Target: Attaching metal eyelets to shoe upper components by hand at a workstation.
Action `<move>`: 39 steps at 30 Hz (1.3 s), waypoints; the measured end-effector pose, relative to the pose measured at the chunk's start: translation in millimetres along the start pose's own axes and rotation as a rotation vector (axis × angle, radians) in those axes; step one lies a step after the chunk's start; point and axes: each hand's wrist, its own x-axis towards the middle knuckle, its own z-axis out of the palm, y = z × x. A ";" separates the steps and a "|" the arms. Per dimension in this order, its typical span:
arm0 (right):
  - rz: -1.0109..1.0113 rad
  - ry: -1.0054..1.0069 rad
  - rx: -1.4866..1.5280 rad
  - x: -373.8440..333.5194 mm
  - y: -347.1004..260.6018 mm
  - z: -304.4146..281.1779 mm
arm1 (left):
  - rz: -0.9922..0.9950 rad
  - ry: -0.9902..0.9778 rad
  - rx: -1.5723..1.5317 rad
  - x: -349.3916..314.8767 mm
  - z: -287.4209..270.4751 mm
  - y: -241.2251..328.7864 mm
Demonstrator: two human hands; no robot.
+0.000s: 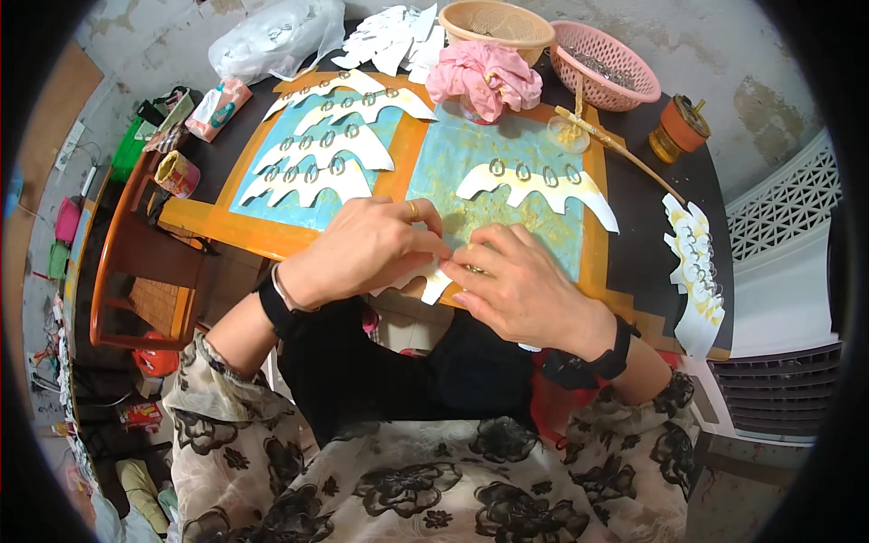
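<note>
At the table's near edge, my left hand (367,242) and my right hand (534,288) meet over a white scalloped piece (435,288). Both hands are closed, fingertips pinching its edge. A bit of metal (473,269) shows by the right fingers, perhaps a ring; most of the piece is hidden under the hands. Just beyond lies another white scalloped piece (539,185) with several metal rings along its top edge and yellowish smears. More such ringed pieces (312,187) lie in rows on the blue left sheet (312,217).
A stack of ringed pieces (695,271) rests at the right edge. Toward the back are a pink basket (634,88), a beige basket (498,20), crumpled pink cloth (484,77), a stick (625,154), an orange-lidded jar (679,127) and white cutouts (389,41). A wooden chair (136,253) stands left.
</note>
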 end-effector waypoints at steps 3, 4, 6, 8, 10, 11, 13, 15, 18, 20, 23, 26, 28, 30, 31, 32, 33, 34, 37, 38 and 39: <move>0.000 0.003 -0.008 -1.1 -0.1 0.4 | 0.039 -0.106 0.022 7.7 -6.3 -5.3; 0.003 0.002 -0.005 -1.5 0.2 0.9 | 0.044 -0.108 0.022 10.0 -7.5 -7.8; 0.007 0.009 -0.002 -2.4 0.4 0.8 | 0.038 -0.153 -0.084 13.3 -9.1 -11.4; 0.008 0.015 0.002 -2.9 0.8 0.9 | 0.055 -0.169 -0.076 16.7 -10.1 -12.5; 0.006 0.021 0.010 -3.4 1.2 1.3 | 0.070 -0.184 -0.068 18.5 -8.9 -12.1; 0.005 0.022 0.009 -2.8 1.0 0.8 | 0.083 -0.183 -0.033 19.1 -7.6 -11.3; -0.002 0.012 -0.016 -1.8 -0.1 -0.5 | 0.096 -0.182 0.004 16.8 -7.0 -8.2; 0.022 0.017 -0.008 -2.3 -0.9 -1.0 | 0.084 -0.130 0.114 11.0 -3.1 -1.7; 0.052 0.021 -0.009 -2.7 -3.1 -1.7 | 0.178 0.046 0.187 -8.8 8.9 7.0; 0.052 0.020 -0.014 -0.9 -6.4 -0.6 | 0.195 0.084 0.249 -21.5 20.4 8.8; 0.048 0.033 -0.047 -1.3 -11.4 2.6 | 0.125 0.162 0.232 -28.3 26.9 11.9; 0.051 -0.020 -0.068 -4.3 -12.6 2.3 | 0.065 0.177 0.146 -33.4 29.0 12.6; 0.056 -0.052 -0.105 -4.7 -13.0 1.4 | 0.046 0.180 0.084 -32.7 24.8 16.4; 0.054 -0.057 -0.107 -4.4 -14.4 0.8 | 0.032 0.186 0.023 -33.4 21.9 17.0; 0.052 -0.061 -0.110 -4.2 -15.0 0.5 | -0.041 0.181 -0.058 -35.4 20.6 14.9; 0.049 -0.062 -0.109 -4.1 -15.2 0.8 | -0.115 0.176 -0.138 -36.7 19.6 13.2; 0.050 -0.071 -0.110 -4.0 -15.3 1.1 | -0.156 0.195 -0.173 -34.6 16.8 14.8; 0.051 -0.081 -0.111 -3.6 -15.6 1.4 | -0.160 0.197 -0.171 -32.3 15.0 16.2; 0.057 -0.093 -0.114 -3.2 -16.9 -0.9 | -0.334 0.139 -0.253 -22.8 11.8 25.2; 0.056 -0.094 -0.115 -4.0 -16.9 -0.8 | -0.349 0.155 -0.254 -19.3 9.8 30.6; 0.057 -0.089 -0.125 -5.1 -16.6 -0.2 | -0.365 0.170 -0.255 -17.3 8.8 33.9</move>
